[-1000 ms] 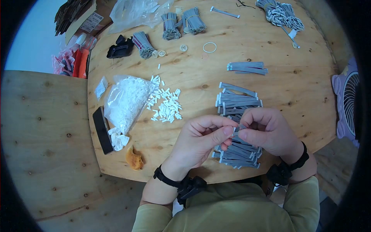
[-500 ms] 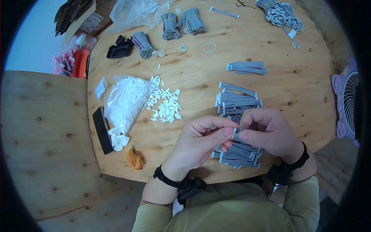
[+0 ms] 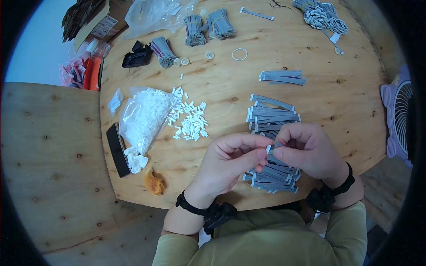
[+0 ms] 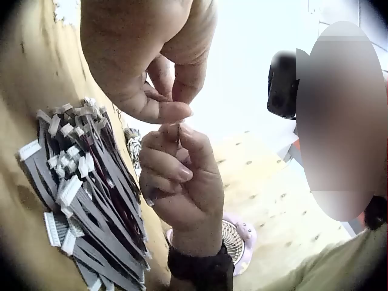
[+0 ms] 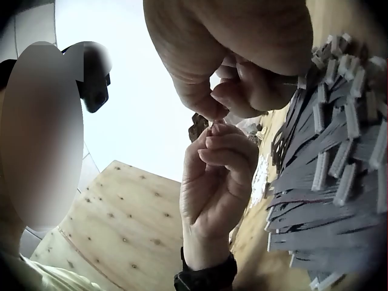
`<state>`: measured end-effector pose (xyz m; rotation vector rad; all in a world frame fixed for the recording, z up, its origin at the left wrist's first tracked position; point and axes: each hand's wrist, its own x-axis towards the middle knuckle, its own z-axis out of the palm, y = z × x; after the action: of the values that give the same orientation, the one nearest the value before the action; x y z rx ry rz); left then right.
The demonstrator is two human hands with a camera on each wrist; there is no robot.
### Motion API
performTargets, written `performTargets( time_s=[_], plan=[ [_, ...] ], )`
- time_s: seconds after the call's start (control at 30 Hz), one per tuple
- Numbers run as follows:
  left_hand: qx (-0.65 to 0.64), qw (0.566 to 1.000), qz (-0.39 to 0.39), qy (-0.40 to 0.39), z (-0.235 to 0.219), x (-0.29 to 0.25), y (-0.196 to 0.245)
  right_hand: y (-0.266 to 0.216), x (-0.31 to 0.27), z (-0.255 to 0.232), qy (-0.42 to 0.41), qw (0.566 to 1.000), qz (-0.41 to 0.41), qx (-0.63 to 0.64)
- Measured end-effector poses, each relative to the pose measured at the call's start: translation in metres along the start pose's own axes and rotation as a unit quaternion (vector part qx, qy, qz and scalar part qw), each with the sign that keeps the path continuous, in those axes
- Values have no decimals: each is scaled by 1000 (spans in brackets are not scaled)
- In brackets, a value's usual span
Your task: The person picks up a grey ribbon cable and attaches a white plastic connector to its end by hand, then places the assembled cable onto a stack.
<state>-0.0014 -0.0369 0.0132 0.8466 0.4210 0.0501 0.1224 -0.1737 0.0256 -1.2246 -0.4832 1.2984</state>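
Note:
Above a pile of short grey ribbon cables (image 3: 273, 116) with white end connectors, both hands meet fingertip to fingertip in the head view. My left hand (image 3: 228, 158) pinches a small white connector (image 3: 269, 149) between thumb and index finger. From the other side my right hand (image 3: 308, 150) pinches the end of a grey ribbon cable (image 3: 278, 144), right at that connector. In the left wrist view the right hand (image 4: 185, 173) has its other fingers curled in. Fingers mostly hide the small pieces in both wrist views.
Loose white connectors (image 3: 193, 122) lie left of the hands, beside a clear bag (image 3: 146, 117) full of them. A phone (image 3: 117, 149) and a bitten piece of bread (image 3: 154, 182) are near the left edge. Rubber-banded cable bundles (image 3: 222, 24) stand at the back; a purple fan (image 3: 396, 115) is at right.
Both hands stay in place over the pile. The left thumb has shifted slightly back, showing more of the white connector, and the fingertips have made small adjustments around it.

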Motion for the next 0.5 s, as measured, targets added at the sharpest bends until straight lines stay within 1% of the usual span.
performTargets(
  time_s=[0.23, 0.33, 0.5],
  plan=[
    [60, 998, 23, 19, 1, 0, -1, 2, 0, 0, 5, 999, -18, -26],
    [68, 997, 36, 17, 1, -1, -2, 3, 0, 1, 3, 999, -23, -24],
    [61, 997, 36, 21, 1, 0, -1, 2, 1, 4, 5, 999, -36, -8]
  ],
)
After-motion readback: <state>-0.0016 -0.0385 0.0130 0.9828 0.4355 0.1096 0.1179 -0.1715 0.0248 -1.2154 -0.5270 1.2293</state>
